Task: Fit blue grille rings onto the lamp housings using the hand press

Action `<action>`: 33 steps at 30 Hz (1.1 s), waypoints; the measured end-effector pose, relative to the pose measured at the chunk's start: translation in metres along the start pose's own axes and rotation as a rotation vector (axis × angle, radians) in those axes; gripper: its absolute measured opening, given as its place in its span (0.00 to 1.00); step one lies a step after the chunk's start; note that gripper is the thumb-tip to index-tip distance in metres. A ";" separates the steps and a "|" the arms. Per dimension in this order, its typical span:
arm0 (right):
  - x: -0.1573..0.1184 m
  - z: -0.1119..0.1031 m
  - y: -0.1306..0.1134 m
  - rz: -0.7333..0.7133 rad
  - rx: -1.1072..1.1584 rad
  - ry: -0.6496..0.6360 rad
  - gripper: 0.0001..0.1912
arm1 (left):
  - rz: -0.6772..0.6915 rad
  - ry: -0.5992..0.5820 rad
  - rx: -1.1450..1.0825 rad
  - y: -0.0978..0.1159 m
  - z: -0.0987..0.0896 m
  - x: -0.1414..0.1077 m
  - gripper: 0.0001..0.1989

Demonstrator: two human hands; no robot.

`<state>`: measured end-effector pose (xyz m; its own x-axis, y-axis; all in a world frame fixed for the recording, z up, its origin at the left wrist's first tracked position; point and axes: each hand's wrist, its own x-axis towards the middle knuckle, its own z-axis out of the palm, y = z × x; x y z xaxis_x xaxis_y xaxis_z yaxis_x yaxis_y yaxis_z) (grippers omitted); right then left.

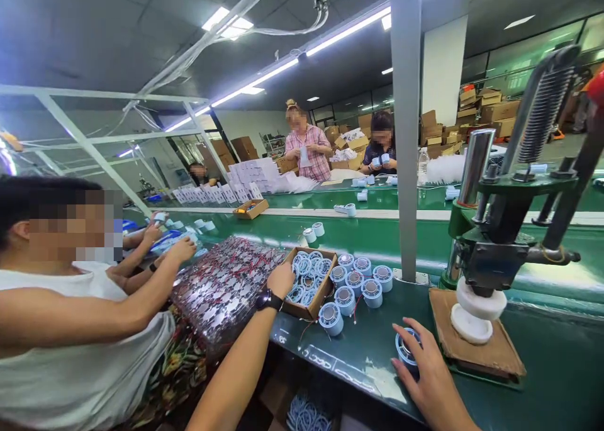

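Note:
My left hand (pixel 282 280), with a dark watch on its wrist, reaches over the near left edge of a cardboard box of light-blue plastic rings (pixel 309 268). Its fingers look curled, and whatever they hold is hidden. On the green bench, my right hand (pixel 427 365) has thumb and fingers around a light-blue cylindrical housing (pixel 408 346) with a round grey top. Between my hands stand several similar blue housings (pixel 355 282) with thin red wires. To the right of my right hand is a hand press (pixel 493 255) with white round pads.
Left of the box lies a clear-wrapped stack of metallic parts with red wires (pixel 221 292). A co-worker (pixel 80 299) sits close at my left, and others work across the belt (pixel 368 229). A grey post (pixel 404 129) rises behind the housings. More rings (pixel 309 413) lie below the bench.

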<state>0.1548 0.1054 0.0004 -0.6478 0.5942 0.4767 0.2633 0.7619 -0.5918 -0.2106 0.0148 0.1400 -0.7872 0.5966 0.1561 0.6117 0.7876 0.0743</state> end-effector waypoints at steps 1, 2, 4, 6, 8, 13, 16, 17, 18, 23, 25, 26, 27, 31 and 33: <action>0.000 0.001 -0.001 0.013 0.015 0.017 0.22 | 0.002 0.021 -0.016 -0.003 0.000 0.001 0.16; 0.000 0.000 -0.003 0.026 0.032 0.026 0.22 | 0.012 0.053 -0.037 -0.005 -0.001 0.000 0.16; -0.003 -0.005 -0.006 0.055 0.068 0.021 0.22 | 0.066 0.139 -0.099 -0.004 -0.001 -0.014 0.14; -0.012 -0.012 -0.010 0.080 0.102 -0.013 0.23 | 0.184 0.229 -0.187 0.004 0.005 -0.043 0.11; -0.023 -0.020 -0.013 0.104 0.119 -0.037 0.23 | 0.382 0.277 -0.300 0.020 0.018 -0.085 0.13; -0.046 -0.035 -0.015 0.179 0.076 -0.021 0.20 | 0.856 0.185 -0.543 0.076 0.064 -0.190 0.12; -0.052 -0.045 -0.013 0.214 0.073 -0.049 0.21 | 0.882 0.134 -0.591 0.096 0.082 -0.210 0.11; -0.053 -0.049 -0.013 0.223 0.079 -0.070 0.22 | 0.864 0.104 -0.596 0.099 0.086 -0.211 0.12; -0.054 -0.052 -0.013 0.231 0.083 -0.091 0.24 | 0.836 0.074 -0.598 0.101 0.089 -0.211 0.17; -0.054 -0.056 -0.015 0.215 0.089 -0.137 0.29 | 0.680 0.026 -0.635 0.108 0.098 -0.212 0.33; -0.053 -0.051 -0.015 0.217 0.078 -0.093 0.29 | 0.632 0.065 -0.717 0.111 0.093 -0.217 0.30; -0.053 -0.049 -0.015 0.221 0.068 -0.056 0.30 | 0.614 0.103 -0.764 0.112 0.087 -0.220 0.31; -0.054 -0.047 -0.017 0.219 0.058 -0.010 0.30 | 0.606 0.153 -0.805 0.113 0.081 -0.224 0.34; -0.058 -0.057 -0.033 0.173 0.096 0.246 0.25 | 0.722 0.347 -0.901 0.115 0.050 -0.238 0.43; -0.057 -0.070 -0.049 0.213 0.255 0.249 0.21 | 0.802 0.376 -0.933 0.116 0.040 -0.242 0.44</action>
<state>0.2291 0.0519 0.0475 -0.3970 0.7999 0.4501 0.1676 0.5453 -0.8213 0.0478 -0.0324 0.0714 -0.1982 0.6507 0.7330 0.8448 -0.2658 0.4644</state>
